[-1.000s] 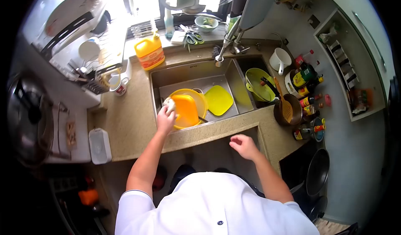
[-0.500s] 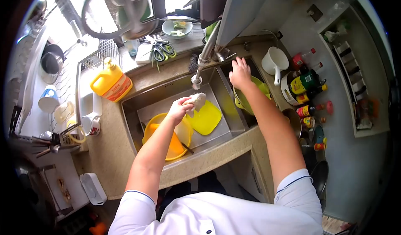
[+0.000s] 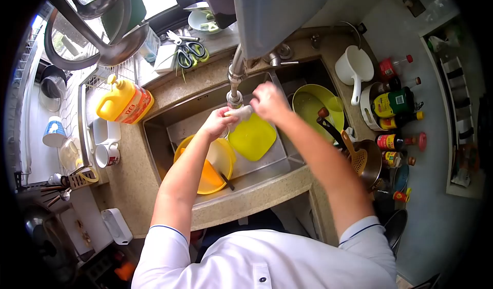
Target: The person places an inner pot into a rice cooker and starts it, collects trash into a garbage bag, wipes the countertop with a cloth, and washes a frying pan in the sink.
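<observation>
My left hand (image 3: pixel 217 123) is closed on a small whitish lump (image 3: pixel 241 113) right beneath the tap spout (image 3: pixel 234 100). The lump's kind does not show clearly. Just to its right is my right hand (image 3: pixel 269 102), its fingers smeared by motion, so whether they hold anything is unclear. Under the hands, a yellow-green square board or lid (image 3: pixel 252 139) lies in the metal sink (image 3: pixel 280 158). A yellow basin (image 3: pixel 224 154) with an orange item (image 3: pixel 206 178) and a dark handle in it sits to the left. In the right-hand bowl stands a yellow-green basin (image 3: pixel 321 101).
A yellow pump bottle (image 3: pixel 125 101) and a mug (image 3: pixel 108 155) stand left of the sink. To the right are a white dipper (image 3: pixel 354 65), several sauce bottles (image 3: pixel 393 103) and a pan (image 3: pixel 371 163). Scissors (image 3: pixel 190 52) lie behind. Ladles (image 3: pixel 120 47) hang at upper left.
My right hand has moved left from the yellow-green basin to beside the lump. My left hand has brought the lump up under the tap spout. The view has shifted a little.
</observation>
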